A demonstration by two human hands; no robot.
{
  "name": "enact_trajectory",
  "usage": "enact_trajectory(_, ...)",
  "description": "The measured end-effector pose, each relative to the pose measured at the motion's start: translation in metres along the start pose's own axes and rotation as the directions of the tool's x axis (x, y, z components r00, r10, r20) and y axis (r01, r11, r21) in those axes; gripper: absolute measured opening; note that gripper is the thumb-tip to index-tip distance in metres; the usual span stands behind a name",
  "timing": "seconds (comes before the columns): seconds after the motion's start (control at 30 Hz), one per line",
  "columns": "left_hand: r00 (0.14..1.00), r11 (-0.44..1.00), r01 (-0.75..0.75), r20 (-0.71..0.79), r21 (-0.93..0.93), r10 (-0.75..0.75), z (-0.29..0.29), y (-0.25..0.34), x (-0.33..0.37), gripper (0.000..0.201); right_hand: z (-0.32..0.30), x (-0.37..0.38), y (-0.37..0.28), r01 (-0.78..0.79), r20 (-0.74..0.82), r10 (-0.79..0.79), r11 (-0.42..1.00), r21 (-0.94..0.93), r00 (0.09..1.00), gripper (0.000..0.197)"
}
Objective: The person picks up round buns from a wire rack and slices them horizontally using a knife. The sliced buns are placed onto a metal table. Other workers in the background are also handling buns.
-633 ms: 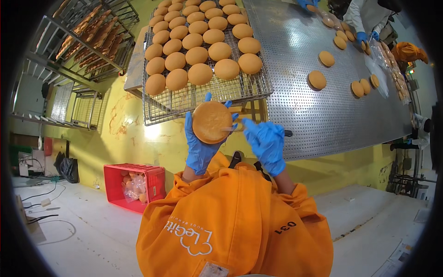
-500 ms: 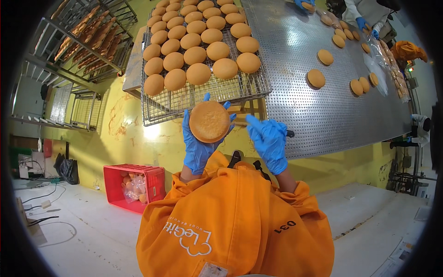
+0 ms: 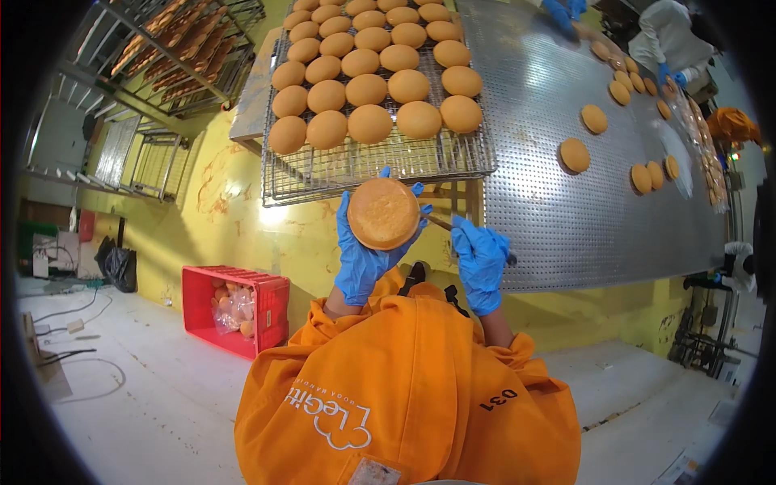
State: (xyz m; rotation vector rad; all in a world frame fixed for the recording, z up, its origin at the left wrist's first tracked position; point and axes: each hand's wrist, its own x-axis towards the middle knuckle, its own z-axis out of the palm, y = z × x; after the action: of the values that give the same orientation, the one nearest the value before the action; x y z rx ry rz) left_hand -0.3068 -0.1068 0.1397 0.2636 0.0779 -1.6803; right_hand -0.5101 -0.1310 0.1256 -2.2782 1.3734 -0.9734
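Note:
My blue-gloved left hand (image 3: 364, 263) holds up a round golden-brown bun (image 3: 383, 213) by its sides, a flat face turned toward me. To its right, my gloved right hand (image 3: 480, 263) is closed round a knife (image 3: 436, 221). The narrow blade's tip touches or nearly touches the bun's right edge; I cannot tell whether it has gone in. Just beyond both hands, rows of similar buns (image 3: 368, 124) rest domed side up on a wire rack (image 3: 323, 179).
Right of the rack stretches a perforated metal table (image 3: 558, 234) with several loose buns (image 3: 575, 155). Two co-workers' gloved hands (image 3: 672, 77) (image 3: 562, 14) are at its far side. A red crate (image 3: 271, 315) with bagged buns lies lower left, and a tray trolley (image 3: 162, 97) stands upper left.
My right fingers have closed in from a looser pose, and the knife blade now shows, pointing at the bun. In the picture, the rack and table have shifted slightly right and up.

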Motion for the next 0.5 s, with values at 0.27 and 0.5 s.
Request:
enact_trajectory(0.27, 0.996, 0.926, -0.012, 0.088, 0.377, -0.023, -0.018, 0.021, 0.002, 0.094, 0.043, 0.023, -0.011, -0.347, 0.025, 0.36, 0.878, 0.331, 0.933, 0.027)
enact_trajectory(0.5, 0.993, 0.861, 0.016, 0.089, 0.508, -0.071, -0.002, 0.033, 0.016, 0.091, 0.063, 0.027, 0.004, -0.504, 0.129, 0.489, 0.811, 0.296, 0.863, 0.029)
